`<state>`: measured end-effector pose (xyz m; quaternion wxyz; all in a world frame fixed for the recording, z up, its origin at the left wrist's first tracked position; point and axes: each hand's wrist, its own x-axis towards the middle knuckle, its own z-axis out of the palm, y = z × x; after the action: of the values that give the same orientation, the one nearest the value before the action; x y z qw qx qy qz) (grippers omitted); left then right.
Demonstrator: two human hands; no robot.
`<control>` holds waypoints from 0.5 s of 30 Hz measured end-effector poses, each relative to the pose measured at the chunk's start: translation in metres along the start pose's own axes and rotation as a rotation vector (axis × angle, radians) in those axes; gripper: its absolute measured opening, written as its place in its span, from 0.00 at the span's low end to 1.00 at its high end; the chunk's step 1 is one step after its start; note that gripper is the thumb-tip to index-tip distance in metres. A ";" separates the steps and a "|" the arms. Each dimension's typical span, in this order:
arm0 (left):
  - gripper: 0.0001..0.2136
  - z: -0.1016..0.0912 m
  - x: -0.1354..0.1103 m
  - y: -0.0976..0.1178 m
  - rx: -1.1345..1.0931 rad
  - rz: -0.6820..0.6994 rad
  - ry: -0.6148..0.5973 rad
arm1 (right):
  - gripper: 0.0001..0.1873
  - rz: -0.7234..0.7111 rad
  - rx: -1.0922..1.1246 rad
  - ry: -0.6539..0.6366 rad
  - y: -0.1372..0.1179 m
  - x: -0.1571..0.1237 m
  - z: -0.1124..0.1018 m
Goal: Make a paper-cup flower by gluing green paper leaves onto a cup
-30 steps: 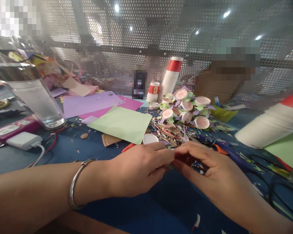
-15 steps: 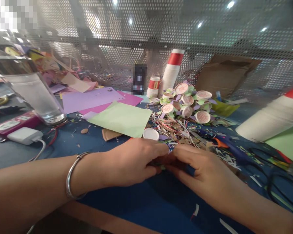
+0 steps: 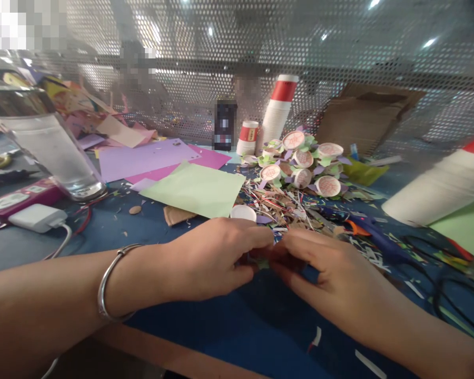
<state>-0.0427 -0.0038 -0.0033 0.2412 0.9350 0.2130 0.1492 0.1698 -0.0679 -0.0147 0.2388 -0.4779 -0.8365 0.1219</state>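
Note:
My left hand point(image 3: 217, 258) and my right hand point(image 3: 327, 273) meet fingertip to fingertip over the blue table point(image 3: 237, 326). Both are closed in a pinch on a small green and purple paper piece point(image 3: 263, 261), mostly hidden by the fingers. A silver bangle point(image 3: 108, 284) sits on my left wrist. Just beyond the hands lie a white cup bottom point(image 3: 243, 212) and a heap of paper shreds point(image 3: 284, 208).
A cluster of paper-cup flowers point(image 3: 300, 168) stands behind the shreds. Green point(image 3: 199, 189), purple point(image 3: 146, 158) and pink sheets lie at the left. A glass of water point(image 3: 51, 150), a white charger point(image 3: 37, 217), stacked cups point(image 3: 280, 116) point(image 3: 442, 189), cardboard point(image 3: 363, 116) and scissors point(image 3: 442, 284) surround them. A perforated metal screen closes the back.
The hands have stayed pinched together and shifted slightly towards me; the view has tilted a little. Nothing else moved.

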 end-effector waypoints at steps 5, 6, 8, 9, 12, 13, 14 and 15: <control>0.07 -0.001 -0.002 0.002 0.040 -0.032 -0.058 | 0.10 0.017 0.010 -0.033 0.000 0.000 0.001; 0.08 0.000 -0.002 0.002 0.055 -0.044 -0.057 | 0.10 0.013 0.005 -0.029 0.000 0.000 0.001; 0.09 0.003 -0.002 0.002 0.083 -0.048 -0.048 | 0.10 -0.006 -0.010 -0.008 0.000 0.001 0.002; 0.08 0.005 -0.002 0.001 0.093 -0.040 -0.042 | 0.10 -0.013 -0.017 0.001 0.000 0.001 0.002; 0.08 0.007 -0.003 0.001 0.123 -0.028 -0.038 | 0.11 -0.022 -0.025 0.004 0.000 0.001 0.001; 0.07 0.007 -0.003 0.001 0.140 -0.036 -0.042 | 0.11 -0.024 -0.022 0.002 0.000 0.000 0.001; 0.07 0.006 -0.003 0.001 0.155 -0.044 -0.049 | 0.11 -0.025 -0.017 0.001 0.000 0.000 0.001; 0.08 0.005 -0.003 0.002 0.165 -0.051 -0.054 | 0.11 -0.022 -0.011 0.001 0.000 0.000 0.001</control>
<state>-0.0429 -0.0085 -0.0076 0.1729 0.9496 0.2417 0.0996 0.1689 -0.0678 -0.0154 0.2381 -0.4698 -0.8423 0.1142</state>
